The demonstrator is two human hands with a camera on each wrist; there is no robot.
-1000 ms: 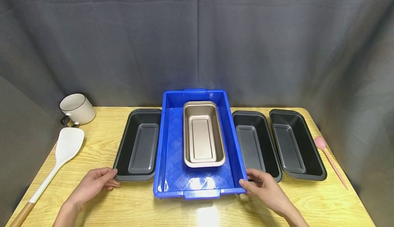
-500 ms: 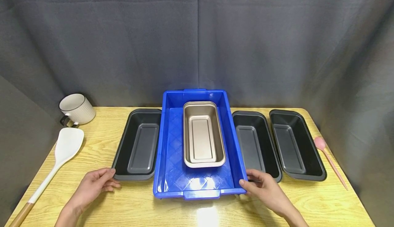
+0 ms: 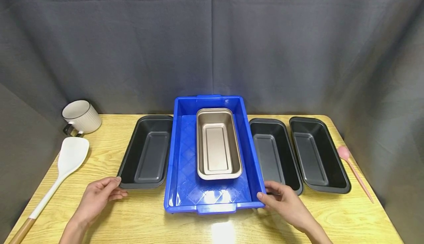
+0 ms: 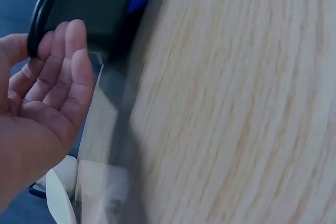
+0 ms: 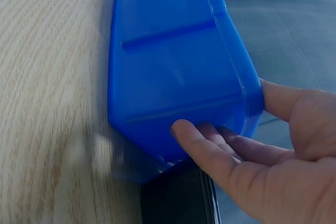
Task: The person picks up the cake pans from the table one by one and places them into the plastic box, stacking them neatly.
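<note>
My left hand (image 3: 96,200) pinches the near left corner of a black loaf pan (image 3: 151,159), thumb over the rim and fingers beneath. In the left wrist view, the fingers of this hand (image 4: 50,98) lie under the rim against the outer wall of the pan (image 4: 100,6). A gold loaf pan (image 3: 216,152) sits inside a shallow blue plastic bin (image 3: 187,185) at the centre. With the thumb on the rim and fingers against the outer wall, my right hand (image 3: 289,207) grips the bin's near right corner.
Two more black loaf pans, the inner one (image 3: 269,155) and the outer one (image 3: 311,159), stand right of the bin. A pink spoon (image 3: 356,174) lies by the right edge. Far left are a white mug (image 3: 82,117) and a white spatula (image 3: 71,155) with a wooden handle end.
The near end of the left black pan has shifted slightly up and left in the head view, together with my left hand. My right hand and the bin stay in place.
</note>
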